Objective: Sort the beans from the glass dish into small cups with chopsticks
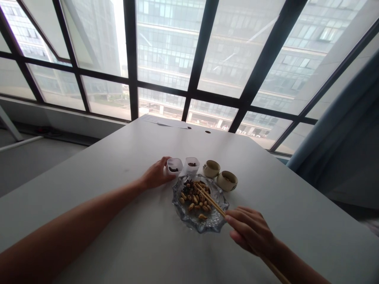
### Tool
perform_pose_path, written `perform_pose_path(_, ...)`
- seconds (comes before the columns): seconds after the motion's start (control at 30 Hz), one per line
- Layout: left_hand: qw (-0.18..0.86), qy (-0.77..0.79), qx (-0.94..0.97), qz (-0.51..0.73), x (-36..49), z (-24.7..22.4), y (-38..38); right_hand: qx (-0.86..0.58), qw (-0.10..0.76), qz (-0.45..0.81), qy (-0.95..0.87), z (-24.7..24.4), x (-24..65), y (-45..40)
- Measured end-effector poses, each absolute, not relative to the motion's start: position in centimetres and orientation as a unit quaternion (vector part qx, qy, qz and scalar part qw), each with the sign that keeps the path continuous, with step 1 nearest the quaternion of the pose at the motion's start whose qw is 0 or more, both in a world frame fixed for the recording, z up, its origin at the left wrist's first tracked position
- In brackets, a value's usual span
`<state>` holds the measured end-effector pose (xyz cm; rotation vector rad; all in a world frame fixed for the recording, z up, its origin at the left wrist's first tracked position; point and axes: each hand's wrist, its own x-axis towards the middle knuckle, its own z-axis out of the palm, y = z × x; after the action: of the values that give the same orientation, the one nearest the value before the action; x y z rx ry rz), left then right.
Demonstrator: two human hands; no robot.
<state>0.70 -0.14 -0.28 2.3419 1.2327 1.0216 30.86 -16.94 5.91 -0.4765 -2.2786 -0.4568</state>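
Observation:
My left hand [156,173] is wrapped round the left side of a small translucent plastic cup [175,162] with dark bits at its bottom. My right hand [253,228] grips a pair of wooden chopsticks [214,203]. Their tips reach down into a clear scalloped glass dish [219,227], among mixed dried pieces near its far side. In that dish lie peanuts in the shell [196,200] and dark reddish-brown pieces [188,184] too small to name surely. Whether the tips pinch anything cannot be made out.
A second plastic cup [192,165] with dark bits stands right of the held one. Two beige ceramic cups [211,169] follow, the nearer one [227,181] close to the dish's rim. Papers [166,122] lie at the white table's [133,236] far end, before the windows.

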Motion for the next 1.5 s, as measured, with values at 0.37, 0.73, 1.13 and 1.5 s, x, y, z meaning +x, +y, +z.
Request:
perform_pose_path(0.37,0.117,0.430,0.793,0.415,0.8,0.0,-0.5,-0.329,0.563,0.040,-0.757,3.2,30.3,-16.4)
perform_pose_path(0.73,0.191,0.533,0.761,0.316,-2.0,2.3,0.6,-0.456,0.698,0.288,-0.471,2.5,30.3,-14.6)
perform_pose_path(1.13,0.092,0.410,0.890,0.177,8.2,7.1,2.4,-0.479,0.697,0.283,-0.452,2.2,31.2,-14.0)
perform_pose_path(1.5,-0.014,0.287,0.923,0.255,7.6,6.5,2.5,-0.460,0.713,0.250,-0.466,2.9,31.3,-13.7)
